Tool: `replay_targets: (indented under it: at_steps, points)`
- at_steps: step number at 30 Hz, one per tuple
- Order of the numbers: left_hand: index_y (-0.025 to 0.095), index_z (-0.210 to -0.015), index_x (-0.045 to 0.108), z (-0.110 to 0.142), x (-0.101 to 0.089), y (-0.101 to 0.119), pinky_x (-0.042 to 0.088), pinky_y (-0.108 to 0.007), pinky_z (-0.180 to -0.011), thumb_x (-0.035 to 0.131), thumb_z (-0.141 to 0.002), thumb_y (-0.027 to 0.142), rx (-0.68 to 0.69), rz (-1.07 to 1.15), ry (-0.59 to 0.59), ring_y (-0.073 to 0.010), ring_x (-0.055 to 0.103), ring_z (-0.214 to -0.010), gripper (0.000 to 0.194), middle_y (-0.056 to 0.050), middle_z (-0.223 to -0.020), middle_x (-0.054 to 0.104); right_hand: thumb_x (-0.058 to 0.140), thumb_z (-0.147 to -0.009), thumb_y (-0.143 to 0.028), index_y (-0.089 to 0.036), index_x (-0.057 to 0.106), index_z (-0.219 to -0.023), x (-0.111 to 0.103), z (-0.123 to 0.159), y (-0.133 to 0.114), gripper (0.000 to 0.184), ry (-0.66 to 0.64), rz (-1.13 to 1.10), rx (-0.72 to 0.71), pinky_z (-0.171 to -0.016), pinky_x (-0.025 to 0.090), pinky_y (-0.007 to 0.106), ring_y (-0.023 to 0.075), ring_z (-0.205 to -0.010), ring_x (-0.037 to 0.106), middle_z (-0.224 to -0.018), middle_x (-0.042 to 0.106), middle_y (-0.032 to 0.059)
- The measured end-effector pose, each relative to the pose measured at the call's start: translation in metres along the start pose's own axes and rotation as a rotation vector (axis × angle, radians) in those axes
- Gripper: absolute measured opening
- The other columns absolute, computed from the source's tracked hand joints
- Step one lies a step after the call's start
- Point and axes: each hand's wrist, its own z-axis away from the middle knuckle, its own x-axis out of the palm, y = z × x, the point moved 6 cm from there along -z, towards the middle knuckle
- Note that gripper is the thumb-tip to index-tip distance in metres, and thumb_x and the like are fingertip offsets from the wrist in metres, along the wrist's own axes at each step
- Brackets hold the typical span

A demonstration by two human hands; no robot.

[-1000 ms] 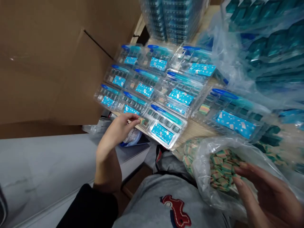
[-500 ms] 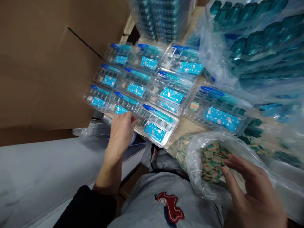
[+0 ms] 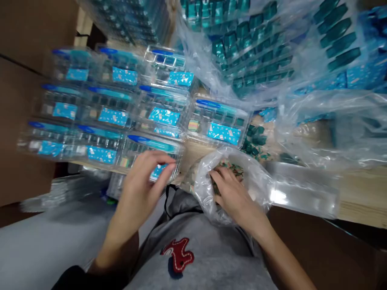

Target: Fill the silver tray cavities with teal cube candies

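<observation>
My left hand (image 3: 145, 189) hovers over the nearest clear plastic blister pack (image 3: 145, 145), thumb and fingertips brought together in a pinch. Whether anything small sits between them is hidden. That pack holds a blue pen, a light-blue dotted piece and a small striped block (image 3: 124, 162). My right hand (image 3: 232, 193) is inside a clear plastic bag (image 3: 205, 193), its thumb and fingers apart and reaching among small striped green-and-orange pieces (image 3: 234, 167). The fingertips are partly lost among the pieces.
Several similar filled packs (image 3: 111, 117) lie in rows to the left, with another pack (image 3: 223, 133) behind the bag. Stacked trays (image 3: 130, 20), plastic-wrapped teal parts (image 3: 248, 44) and loose dark-green pieces (image 3: 256, 135) lie beyond. A cardboard box (image 3: 24, 100) borders the left side.
My right hand has gone from above the bag's opening down into the striped pieces. My left hand has lifted from the pack edge. The view has swung right.
</observation>
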Motion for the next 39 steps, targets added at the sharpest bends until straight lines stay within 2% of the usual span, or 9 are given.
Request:
replay_targets:
  at_steps: [2,4,8,13,19,22,28,35,39]
  points:
    - [0.023,-0.096,0.059,0.002,0.018,0.011,0.048,-0.03,-0.081,0.055,-0.095,0.017,0.044,0.063,-0.097,-0.0165,0.061,-0.09,0.007,0.0,-0.092,0.064,0.064,-0.073,0.001,-0.013,0.058,-0.125,0.001,-0.001,-0.001,0.055,-0.027,0.027,-0.01,-0.094,0.054,0.052,0.0353,-0.119,0.058,-0.126,0.061,0.0196]
    - [0.022,-0.098,0.058,0.003,0.032,0.019,0.048,-0.028,-0.082,0.054,-0.096,0.016,0.079,0.1,-0.18,-0.0157,0.061,-0.091,0.007,0.0,-0.093,0.064,0.061,-0.077,0.0,-0.014,0.062,-0.117,0.002,0.001,-0.002,0.042,-0.053,0.064,-0.017,-0.09,0.055,0.05,0.0324,-0.109,0.063,-0.116,0.066,0.0166]
    - [0.02,-0.099,0.058,0.003,0.044,0.03,0.048,-0.029,-0.082,0.052,-0.097,0.016,0.135,0.11,-0.238,-0.016,0.061,-0.09,0.007,-0.001,-0.093,0.065,0.053,-0.084,-0.002,-0.012,0.068,-0.101,0.007,0.004,-0.005,0.025,-0.105,0.1,-0.016,-0.085,0.055,0.046,0.0294,-0.096,0.066,-0.099,0.071,0.0148]
    - [0.02,-0.1,0.057,0.0,0.044,0.03,0.047,-0.028,-0.081,0.051,-0.097,0.016,0.15,0.117,-0.253,-0.0152,0.061,-0.09,0.007,-0.001,-0.094,0.064,0.055,-0.082,0.001,-0.012,0.068,-0.098,0.006,0.004,-0.002,0.025,-0.137,0.12,-0.002,-0.085,0.052,0.041,0.027,-0.093,0.066,-0.096,0.072,0.0137]
    - [0.02,-0.1,0.058,0.001,0.044,0.027,0.047,-0.027,-0.081,0.051,-0.098,0.016,0.133,0.131,-0.265,-0.0146,0.061,-0.09,0.008,-0.001,-0.094,0.064,0.062,-0.084,-0.006,-0.012,0.07,-0.09,-0.001,0.009,-0.001,0.011,-0.2,0.117,-0.023,-0.077,0.053,0.039,0.0282,-0.091,0.065,-0.094,0.072,0.014]
    - [0.019,-0.1,0.058,0.002,0.044,0.027,0.047,-0.026,-0.082,0.051,-0.098,0.015,0.146,0.138,-0.263,-0.0139,0.061,-0.09,0.009,-0.001,-0.093,0.064,0.059,-0.087,-0.006,-0.011,0.07,-0.093,-0.002,0.006,-0.002,0.013,-0.218,0.126,-0.025,-0.079,0.052,0.04,0.0289,-0.095,0.064,-0.096,0.072,0.016]
    - [0.019,-0.1,0.058,0.003,0.042,0.026,0.046,-0.024,-0.082,0.051,-0.098,0.015,0.136,0.135,-0.266,-0.0128,0.06,-0.091,0.008,-0.001,-0.094,0.063,0.057,-0.09,-0.005,-0.012,0.07,-0.081,-0.008,0.006,-0.006,0.018,-0.282,0.085,-0.077,-0.076,0.05,0.033,0.0228,-0.086,0.065,-0.088,0.072,0.0111]
    - [0.02,-0.101,0.058,0.0,0.042,0.027,0.047,-0.024,-0.083,0.052,-0.097,0.015,0.143,0.143,-0.266,-0.0126,0.06,-0.092,0.008,0.0,-0.095,0.064,0.056,-0.086,-0.003,-0.009,0.069,-0.089,-0.008,0.008,-0.004,0.014,-0.304,0.065,-0.051,-0.079,0.05,0.038,0.028,-0.096,0.064,-0.1,0.069,0.0175]
    - [0.02,-0.1,0.058,0.001,0.041,0.025,0.047,-0.024,-0.082,0.052,-0.097,0.014,0.124,0.142,-0.284,-0.0126,0.06,-0.092,0.009,0.0,-0.095,0.063,0.053,-0.081,0.004,-0.011,0.068,-0.093,-0.007,0.009,-0.004,0.024,-0.365,0.015,-0.085,-0.079,0.051,0.034,0.0241,-0.091,0.066,-0.1,0.071,0.0134]
